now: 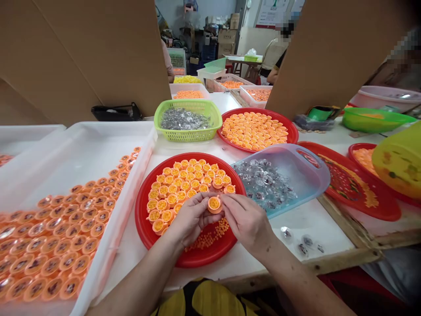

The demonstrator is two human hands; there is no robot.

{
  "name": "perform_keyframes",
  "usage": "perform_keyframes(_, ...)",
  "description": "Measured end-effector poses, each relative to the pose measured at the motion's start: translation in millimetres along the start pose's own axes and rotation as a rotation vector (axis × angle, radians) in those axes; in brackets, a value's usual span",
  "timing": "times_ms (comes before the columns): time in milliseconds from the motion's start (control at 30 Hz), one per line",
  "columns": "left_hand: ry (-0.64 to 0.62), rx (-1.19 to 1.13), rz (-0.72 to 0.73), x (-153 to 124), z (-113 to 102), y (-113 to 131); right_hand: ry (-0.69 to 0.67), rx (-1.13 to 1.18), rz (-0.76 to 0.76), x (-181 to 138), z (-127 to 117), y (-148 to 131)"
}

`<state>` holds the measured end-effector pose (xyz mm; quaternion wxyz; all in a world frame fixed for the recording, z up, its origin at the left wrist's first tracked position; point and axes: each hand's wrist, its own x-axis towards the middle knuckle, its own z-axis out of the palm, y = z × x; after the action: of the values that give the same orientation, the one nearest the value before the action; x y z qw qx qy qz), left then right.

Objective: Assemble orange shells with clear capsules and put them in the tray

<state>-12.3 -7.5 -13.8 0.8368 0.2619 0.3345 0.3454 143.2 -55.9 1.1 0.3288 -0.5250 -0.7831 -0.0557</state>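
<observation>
Over a round red tray (pixel 142 228), my left hand (pixel 194 218) and my right hand (pixel 247 221) meet around one small orange toy cup (pixel 215 204). My left fingers grip the cup from its left and below. The fingertips of my right hand pinch at its right side; whether they hold a further small piece is hidden. Many like orange cups (pixel 177 186) with yellow insides stand in rows on the tray. Tiny orange pieces (pixel 210 235) lie loose on its near part, under my hands.
Left stands a white bin (pixel 115 232) of orange cups with printed tops. Behind are a green basket (pixel 188 135) of clear discs and a red tray (pixel 292 131) of orange cups. A blue scoop tray (pixel 309 175) with clear discs touches the near red tray; several discs (pixel 302 245) lie loose.
</observation>
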Motion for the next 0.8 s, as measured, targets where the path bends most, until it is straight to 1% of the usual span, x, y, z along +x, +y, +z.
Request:
perform_keyframes(67,0.014,-0.023,0.013,1,1,-1,-0.009,0.07,0.003,-3,-1,-1)
perform_keyframes(133,-0.003,-0.035,0.011,1,2,-1,-0.005,0.187,0.038,-4,-4,-1)
perform_keyframes(233,-0.043,-0.052,-0.018,-1,5,-1,-0.04,0.391,0.159,1,-11,2)
perform_keyframes(367,-0.113,-0.041,-0.062,-5,7,-2,-0.185,0.67,0.38,8,-20,10)
perform_keyframes(467,-0.174,-0.019,-0.089,-6,6,-6,-0.291,0.821,0.43,9,-24,16)
perform_keyframes(533,-0.192,-0.008,-0.099,-6,4,-9,-0.301,0.799,0.428,9,-27,17)
perform_keyframes(600,-0.19,0.001,-0.094,-5,4,-12,-0.265,0.721,0.405,9,-29,14)
perform_keyframes(700,-0.168,-0.023,-0.07,-3,4,-12,-0.191,0.578,0.326,10,-31,6)
perform_keyframes(800,-0.141,-0.077,-0.036,-3,6,-10,-0.125,0.437,0.207,12,-28,0)
